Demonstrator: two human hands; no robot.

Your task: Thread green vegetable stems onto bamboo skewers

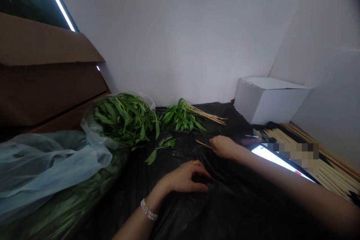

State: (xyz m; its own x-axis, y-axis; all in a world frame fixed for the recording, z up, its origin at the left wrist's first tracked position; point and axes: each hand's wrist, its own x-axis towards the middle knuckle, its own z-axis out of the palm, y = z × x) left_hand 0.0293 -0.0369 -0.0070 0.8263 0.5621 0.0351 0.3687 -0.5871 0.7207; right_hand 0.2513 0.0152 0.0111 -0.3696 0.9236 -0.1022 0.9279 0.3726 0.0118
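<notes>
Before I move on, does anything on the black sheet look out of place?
Yes, a loose leafy sprig lies alone on the black plastic sheet, apart from the bagged greens and the bunch of greens with bamboo skewers poking out. It looks stray; nothing else stands out.

On my left hand [182, 177] I wear a small gold ring [194, 162] on one finger, its band slim and its top slightly raised, though it is too small to make out any detail. Around my left wrist [150, 204] sits a white bracelet [149, 210] of round, pearl-like beads strung closely in a single row. My left forearm [132, 227] is bare, and so are my right hand [223, 147] and long right forearm [295, 183], which runs out past the lower right edge of the view.
</notes>
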